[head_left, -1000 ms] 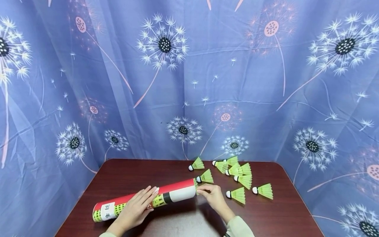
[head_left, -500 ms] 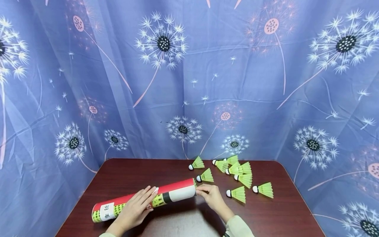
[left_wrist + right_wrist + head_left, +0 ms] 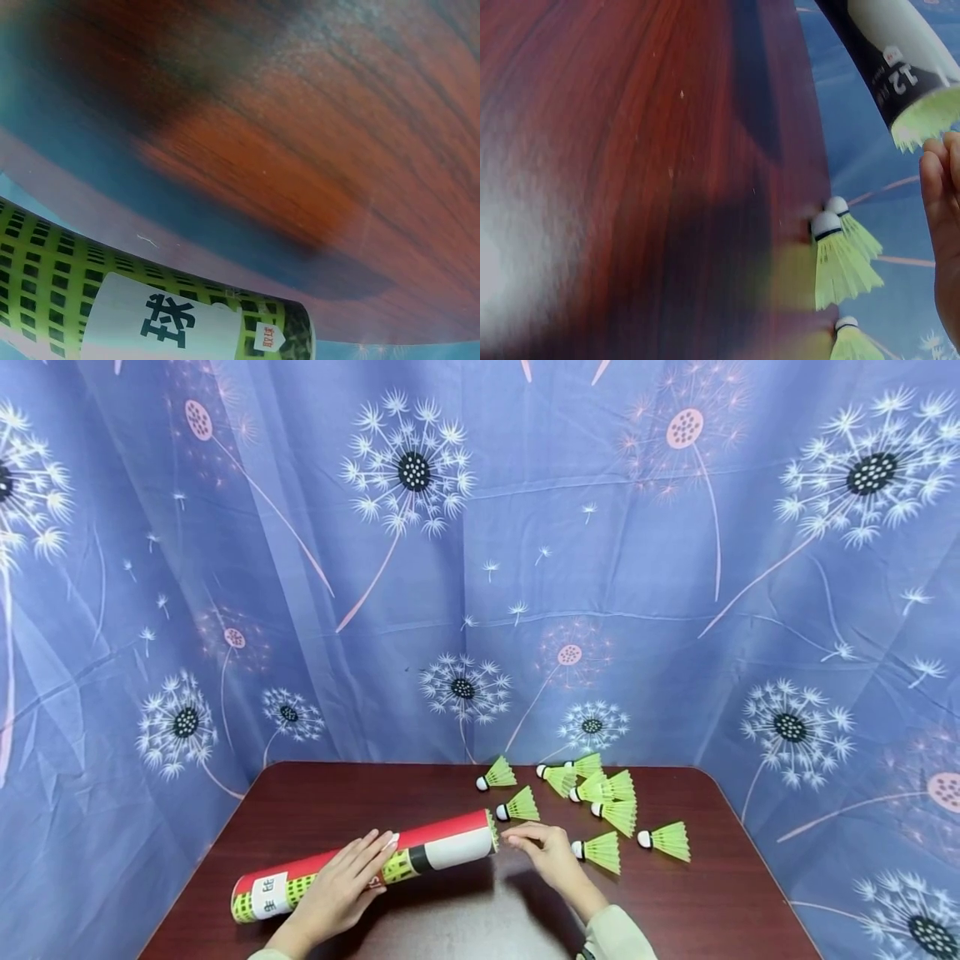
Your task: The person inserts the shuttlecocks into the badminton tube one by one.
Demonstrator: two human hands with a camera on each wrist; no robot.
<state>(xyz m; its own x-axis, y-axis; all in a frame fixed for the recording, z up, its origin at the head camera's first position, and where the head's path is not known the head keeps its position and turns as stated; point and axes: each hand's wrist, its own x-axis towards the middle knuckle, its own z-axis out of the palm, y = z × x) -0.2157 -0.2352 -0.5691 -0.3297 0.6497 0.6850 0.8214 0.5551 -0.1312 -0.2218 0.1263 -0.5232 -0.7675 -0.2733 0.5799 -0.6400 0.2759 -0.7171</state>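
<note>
So the left hand (image 3: 347, 878) is laid palm-down over the tube (image 3: 444, 845), the forearm brought in from the near edge. The fingers are stretched across the top and kept close together, the thumb is tucked at the near side, and the tube is held that way around its middle. It's slanted across the left half of the table (image 3: 660, 914), mouth pointed right.

The right hand (image 3: 551, 858) is held just off that mouth, kinda angled in, with a bit of pale sleeve (image 3: 618, 935) shown behind. Its fingers are loosely bent, tips brought close to the thumb; in the right wrist view they're seen right by the rim, and whether it's touched can't really be told from there. Yellow-green feathers (image 3: 492, 831) can be spotted inside the mouth. More shuttlecocks (image 3: 618, 817) are scattered over the table's right side, one corked end placed just beside the right hand.
</note>
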